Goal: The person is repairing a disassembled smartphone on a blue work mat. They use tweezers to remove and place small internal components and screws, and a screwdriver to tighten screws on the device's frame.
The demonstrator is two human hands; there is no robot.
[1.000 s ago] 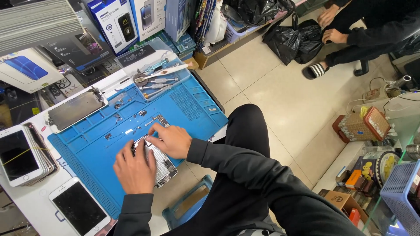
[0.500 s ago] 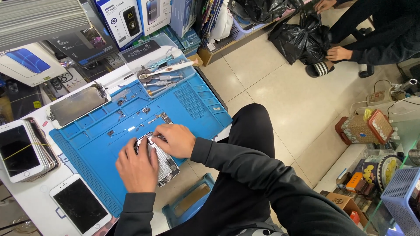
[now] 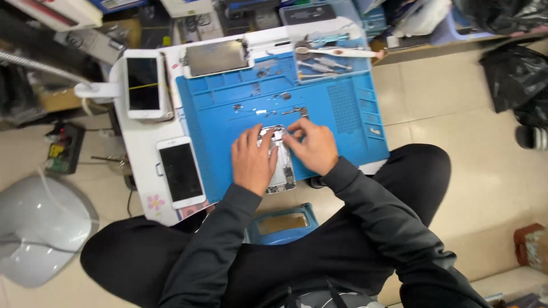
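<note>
An opened phone body (image 3: 282, 174), silver with its inner parts showing, lies on the blue work mat (image 3: 337, 114) near the mat's front edge. My left hand (image 3: 253, 163) lies over its left side and holds it down. My right hand (image 3: 312, 146) has its fingertips bunched at the phone's upper end. Whether they pinch a small part or tool is hidden. Small screws and metal bits (image 3: 286, 97) lie on the mat just beyond the phone.
A white phone (image 3: 180, 171) lies left of the mat, a stack of phones (image 3: 144, 83) behind it. A detached screen panel (image 3: 217, 57) and tweezers (image 3: 332, 52) sit at the mat's far edge. A blue tray (image 3: 282, 223) hangs under the table. Black bags (image 3: 514, 74) lie on the floor at the right.
The head view has swung round, so the table now looks nearly square-on. Both hands stay on the opened phone; the right hand's fingers have shifted slightly toward its upper end.
</note>
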